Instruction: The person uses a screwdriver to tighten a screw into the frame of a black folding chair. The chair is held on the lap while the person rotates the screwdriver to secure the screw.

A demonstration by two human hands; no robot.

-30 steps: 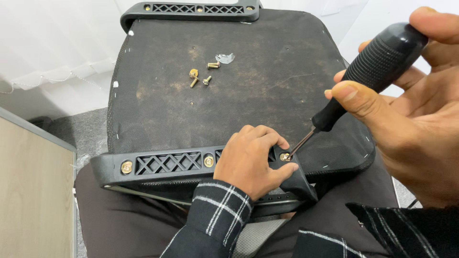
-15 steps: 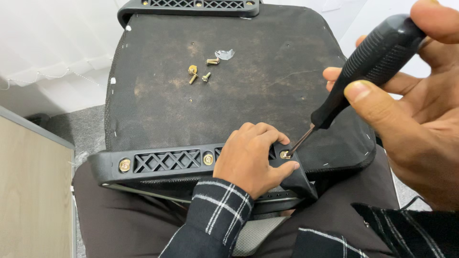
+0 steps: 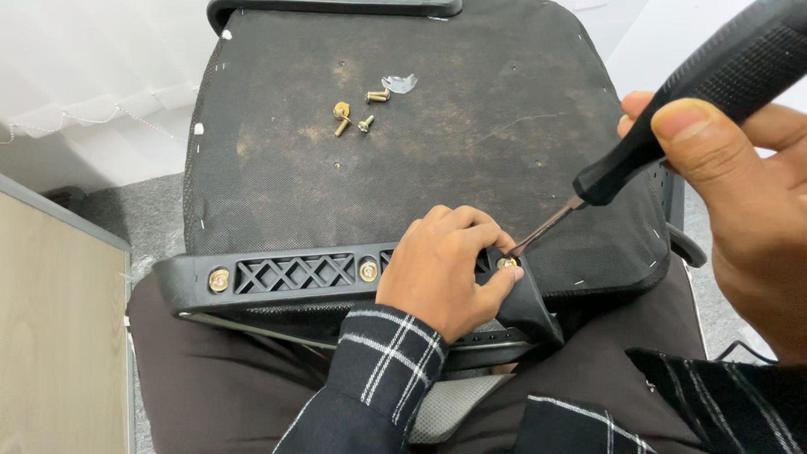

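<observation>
Since half a second ago my right hand (image 3: 740, 193) has lifted a little, so the black screwdriver (image 3: 672, 118) handle stands steeper toward the upper right corner; its tip stays on the brass screw (image 3: 507, 263). Nearest me, across my lap, lies the upturned seat base (image 3: 471, 126). My left hand (image 3: 441, 273) is curled over the black plastic bracket (image 3: 294, 273) on the seat's near edge, thumb and fingers pinching right beside that screw. My right hand is wrapped tight around the handle. To do this well, I judge the shaft should line up straight with the screw and press firmly so the tip does not skip; whether it sits fully in the slot I cannot quite tell. Farther out, three loose brass screws (image 3: 357, 113) lie on the dark fabric beside a small clear scrap (image 3: 399, 82), well apart from my hands.
</observation>
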